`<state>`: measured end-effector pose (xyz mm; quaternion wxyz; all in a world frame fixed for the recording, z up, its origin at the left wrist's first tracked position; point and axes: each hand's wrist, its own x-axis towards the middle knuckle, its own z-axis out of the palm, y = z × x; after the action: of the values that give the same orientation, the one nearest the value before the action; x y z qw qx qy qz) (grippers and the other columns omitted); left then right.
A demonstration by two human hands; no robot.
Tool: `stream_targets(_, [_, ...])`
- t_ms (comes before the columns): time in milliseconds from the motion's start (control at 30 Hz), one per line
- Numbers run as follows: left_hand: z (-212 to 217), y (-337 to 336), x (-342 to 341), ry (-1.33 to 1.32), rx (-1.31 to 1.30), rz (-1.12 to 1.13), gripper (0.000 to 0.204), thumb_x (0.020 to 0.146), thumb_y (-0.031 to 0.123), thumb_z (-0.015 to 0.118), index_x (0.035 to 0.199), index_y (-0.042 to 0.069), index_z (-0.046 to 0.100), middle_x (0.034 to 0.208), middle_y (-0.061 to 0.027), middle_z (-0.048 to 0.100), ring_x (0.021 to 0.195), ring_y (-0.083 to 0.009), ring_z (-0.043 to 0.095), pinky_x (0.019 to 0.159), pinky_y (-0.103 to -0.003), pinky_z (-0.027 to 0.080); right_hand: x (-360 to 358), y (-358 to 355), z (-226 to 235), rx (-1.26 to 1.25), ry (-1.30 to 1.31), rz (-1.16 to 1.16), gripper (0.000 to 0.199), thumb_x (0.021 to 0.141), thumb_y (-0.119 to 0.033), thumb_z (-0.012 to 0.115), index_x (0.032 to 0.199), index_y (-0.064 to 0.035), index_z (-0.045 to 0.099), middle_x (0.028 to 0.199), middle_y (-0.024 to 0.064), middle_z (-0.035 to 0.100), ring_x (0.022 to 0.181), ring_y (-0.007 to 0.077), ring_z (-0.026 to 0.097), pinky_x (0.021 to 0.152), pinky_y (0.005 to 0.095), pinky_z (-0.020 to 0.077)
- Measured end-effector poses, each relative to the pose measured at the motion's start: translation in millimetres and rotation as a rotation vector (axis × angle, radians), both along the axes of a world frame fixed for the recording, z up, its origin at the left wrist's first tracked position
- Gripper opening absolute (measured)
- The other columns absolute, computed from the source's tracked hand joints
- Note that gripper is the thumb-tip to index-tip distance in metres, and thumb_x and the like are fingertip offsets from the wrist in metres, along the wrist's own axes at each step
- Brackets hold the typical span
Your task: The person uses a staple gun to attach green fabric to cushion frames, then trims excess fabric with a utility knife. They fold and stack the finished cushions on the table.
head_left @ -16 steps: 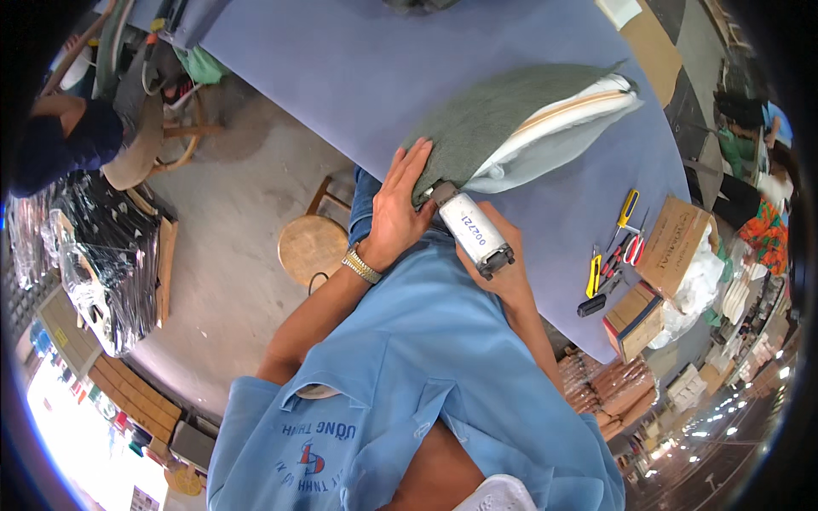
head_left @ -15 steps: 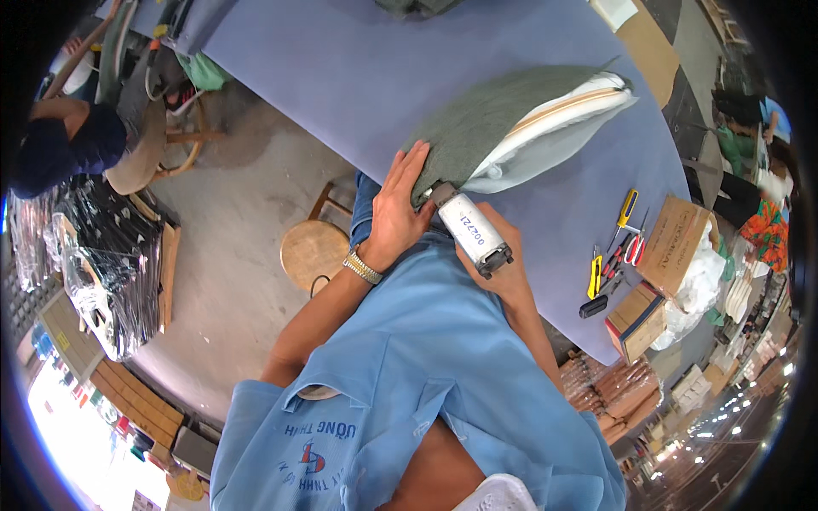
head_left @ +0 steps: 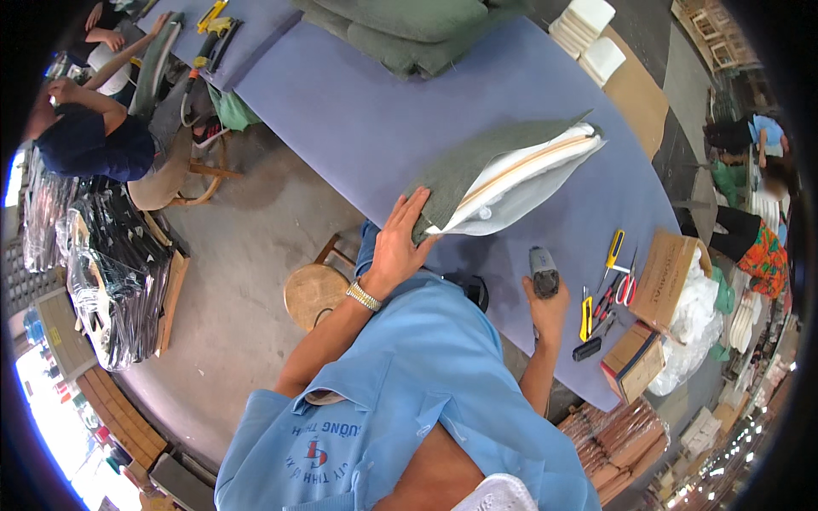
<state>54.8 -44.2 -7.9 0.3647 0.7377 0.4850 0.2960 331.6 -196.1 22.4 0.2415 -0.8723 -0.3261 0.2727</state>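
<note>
A grey-green upholstered cushion [head_left: 464, 168] lies on the blue-grey table, its open side showing white padding, a thin tan strip and a loose whitish lining. My left hand [head_left: 397, 241] grips the cushion's near left corner, fingers on the fabric and thumb at the edge below. To the right, apart from the cushion, my right hand [head_left: 546, 308] is wrapped round a grey staple gun [head_left: 544, 266]. The gun is held above the table's near edge, and its nose does not show clearly.
Right of the staple gun lie a yellow-handled screwdriver [head_left: 614, 247], a yellow utility knife [head_left: 586, 315] and red-handled scissors [head_left: 626, 288]. Cardboard boxes [head_left: 665, 277] stand beyond them. Green-grey fabric pieces [head_left: 409, 34] are piled at the far side. A wooden stool [head_left: 311, 294] stands left.
My right hand has drawn the staple gun away from the cushion's corner, rightward and over the table edge. My left hand stays on the corner. The view has shifted, showing more of the far pile.
</note>
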Motion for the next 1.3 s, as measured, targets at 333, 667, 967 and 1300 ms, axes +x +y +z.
stream_targets(333, [70.7, 98.4, -15.1, 0.356, 0.142, -0.448, 0.080, 0.082, 0.010, 0.081, 0.155, 0.016, 0.048, 0.163, -0.0073, 0.044, 0.154, -0.0367, 0.033, 0.117, -0.047, 0.048, 27.1, -13.3, -76.0, -0.051, -0.016, -0.062, 0.031, 0.081, -0.016, 0.083, 0.102, 0.0037, 0.071, 0.089, 0.0214, 0.074, 0.081, 0.0350, 0.073, 0.075, 0.0455, 0.0552])
stream_targets(667, [-2.9, 77.2, -18.5, 0.151, 0.045, -0.554, 0.069, 0.092, 0.028, 0.076, 0.152, 0.006, 0.049, 0.155, -0.0208, 0.052, 0.131, -0.0416, 0.059, 0.111, -0.046, 0.049, -30.5, -23.5, 2.0, 0.589, 0.529, -0.370, 0.031, 0.088, -0.001, 0.077, 0.116, 0.0043, 0.065, 0.101, 0.0123, 0.073, 0.064, 0.0117, 0.061, 0.056, 0.0259, 0.0491])
stream_targets(967, [120.7, 25.8, 86.1, -0.324, -0.120, -0.963, 0.079, 0.097, 0.031, 0.072, 0.162, 0.007, 0.034, 0.145, -0.0232, 0.059, 0.126, -0.0405, 0.062, 0.106, -0.045, 0.051, -45.3, 5.3, 59.3, 1.261, 0.483, 0.088, 0.057, 0.101, -0.031, 0.065, 0.143, 0.0037, 0.048, 0.132, 0.0179, 0.062, 0.083, 0.0173, 0.060, 0.080, 0.0340, 0.0513])
stream_targets(1300, [137.2, 47.1, 28.0, -0.275, 0.242, -0.825, 0.074, 0.097, 0.032, 0.070, 0.160, 0.009, 0.037, 0.137, -0.0176, 0.064, 0.104, -0.0342, 0.070, 0.080, -0.045, 0.057, -93.1, 43.3, 47.6, 1.564, 0.924, -0.057, 0.074, 0.100, -0.048, 0.066, 0.151, 0.0002, 0.041, 0.133, 0.0114, 0.056, 0.106, 0.0215, 0.056, 0.101, 0.0403, 0.0458])
